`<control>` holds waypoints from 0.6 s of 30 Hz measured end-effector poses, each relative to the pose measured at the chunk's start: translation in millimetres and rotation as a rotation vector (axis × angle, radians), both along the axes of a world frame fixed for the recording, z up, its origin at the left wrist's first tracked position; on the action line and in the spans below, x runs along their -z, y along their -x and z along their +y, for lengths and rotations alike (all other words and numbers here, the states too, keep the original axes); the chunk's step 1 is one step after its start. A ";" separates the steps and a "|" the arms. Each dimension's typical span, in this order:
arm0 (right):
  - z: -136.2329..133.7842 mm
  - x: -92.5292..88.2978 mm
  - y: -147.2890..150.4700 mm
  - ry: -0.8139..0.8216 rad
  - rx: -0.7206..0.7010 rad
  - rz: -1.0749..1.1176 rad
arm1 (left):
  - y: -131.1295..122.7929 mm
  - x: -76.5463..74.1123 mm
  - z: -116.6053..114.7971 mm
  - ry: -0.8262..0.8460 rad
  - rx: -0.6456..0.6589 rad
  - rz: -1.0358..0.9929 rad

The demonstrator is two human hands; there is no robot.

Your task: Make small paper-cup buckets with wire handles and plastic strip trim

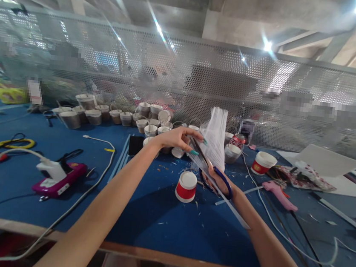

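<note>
My left hand (177, 138) pinches the edge of a white sheet of paper (215, 138) that is cut into thin strips and stands up above the blue table (143, 215). My right hand (220, 182) is closed in the blue handles of a pair of scissors (209, 166), whose blades point up-left into the paper. A long white strip hangs down from the paper towards my right forearm. Just below my hands stands an upturned red and white paper cup (186, 186).
Several paper cups (125, 118) crowd the table's back, with a red can (238, 140) and another red and white cup (262, 162). A pink glue gun (278, 195) lies right, a magenta power strip (59, 179) and cables left. A perforated screen closes the back.
</note>
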State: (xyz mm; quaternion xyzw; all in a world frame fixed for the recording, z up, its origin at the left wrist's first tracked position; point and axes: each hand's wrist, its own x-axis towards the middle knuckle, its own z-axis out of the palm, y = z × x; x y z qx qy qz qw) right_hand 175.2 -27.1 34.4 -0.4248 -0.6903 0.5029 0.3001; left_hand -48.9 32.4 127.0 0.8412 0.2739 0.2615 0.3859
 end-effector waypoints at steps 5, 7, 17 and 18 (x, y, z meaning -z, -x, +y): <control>4.6 6.7 -1.3 -0.019 0.003 0.008 | 0.9 -1.4 -0.9 0.001 -0.005 -0.001; 4.2 6.9 -0.9 -0.009 0.003 0.008 | 0.4 -1.8 -1.3 0.003 -0.003 0.005; 3.2 3.0 0.4 -0.021 0.034 -0.021 | -3.4 -0.3 -1.9 0.031 0.027 0.000; 3.9 2.9 0.2 -0.019 0.029 -0.024 | -3.3 -0.5 -2.0 0.031 0.026 0.000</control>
